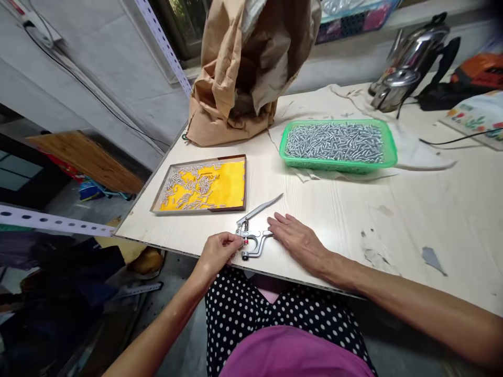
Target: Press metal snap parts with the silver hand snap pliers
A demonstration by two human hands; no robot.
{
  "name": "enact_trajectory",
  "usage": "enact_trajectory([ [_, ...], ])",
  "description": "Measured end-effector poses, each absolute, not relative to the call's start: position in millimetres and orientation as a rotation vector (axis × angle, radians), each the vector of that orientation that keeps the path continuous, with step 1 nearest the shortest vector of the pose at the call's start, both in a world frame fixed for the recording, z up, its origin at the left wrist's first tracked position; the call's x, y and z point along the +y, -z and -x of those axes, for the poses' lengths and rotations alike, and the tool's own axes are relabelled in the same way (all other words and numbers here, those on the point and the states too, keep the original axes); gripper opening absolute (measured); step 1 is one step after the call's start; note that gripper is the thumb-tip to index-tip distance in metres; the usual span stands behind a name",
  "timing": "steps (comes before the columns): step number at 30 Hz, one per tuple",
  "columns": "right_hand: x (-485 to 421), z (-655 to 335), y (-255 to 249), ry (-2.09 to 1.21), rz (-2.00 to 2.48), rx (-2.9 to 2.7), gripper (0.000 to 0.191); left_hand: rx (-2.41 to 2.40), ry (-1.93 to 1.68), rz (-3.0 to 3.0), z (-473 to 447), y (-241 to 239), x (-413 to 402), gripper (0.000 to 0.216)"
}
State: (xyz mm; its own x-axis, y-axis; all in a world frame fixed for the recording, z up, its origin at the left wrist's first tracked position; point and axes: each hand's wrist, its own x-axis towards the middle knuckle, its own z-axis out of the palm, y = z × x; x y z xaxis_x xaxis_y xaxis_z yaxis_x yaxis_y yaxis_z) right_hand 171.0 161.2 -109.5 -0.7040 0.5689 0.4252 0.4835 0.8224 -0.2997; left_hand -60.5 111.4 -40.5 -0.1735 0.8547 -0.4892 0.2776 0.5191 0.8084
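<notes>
Item one, at the dial's centre: a silver-grey metal pair of hand pliers with a coiled spring [260,242], lying open on a pale wood-grain table [393,225], its head sitting close to the near edge. At 8 o'clock, the left hand [220,254] is narrowing to a pinch at that head; whether a small piece is sitting between the fingertips, one cannot tell. At 3 o'clock, the right hand [301,243] is lying wide and flattish, its fingertips meeting the lower handle and gripping nothing visible. At 10 to 11 o'clock, a shallow tray with a yellow floor [231,188] is holding scattered small silver metal pieces [202,184]; between 1 and 2 o'clock, a green plastic basket [334,166] is holding many more. Hazards, as judged: the left fingertips are resting beside the jaws, so pressure on the handles could be nipping them; the pliers are lying near the edge, so a sideways push could be tipping them off; an elbow sweeping wide could be knocking the tray and spilling its pieces.
</notes>
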Motion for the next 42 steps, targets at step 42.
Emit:
enact_trajectory([
  [42, 168.0, -166.6, 94.5, -0.409, 0.94, -2.481, 0.043, 1.801, -0.275, -0.982, 56.9, 34.1, 120.1, 0.025],
])
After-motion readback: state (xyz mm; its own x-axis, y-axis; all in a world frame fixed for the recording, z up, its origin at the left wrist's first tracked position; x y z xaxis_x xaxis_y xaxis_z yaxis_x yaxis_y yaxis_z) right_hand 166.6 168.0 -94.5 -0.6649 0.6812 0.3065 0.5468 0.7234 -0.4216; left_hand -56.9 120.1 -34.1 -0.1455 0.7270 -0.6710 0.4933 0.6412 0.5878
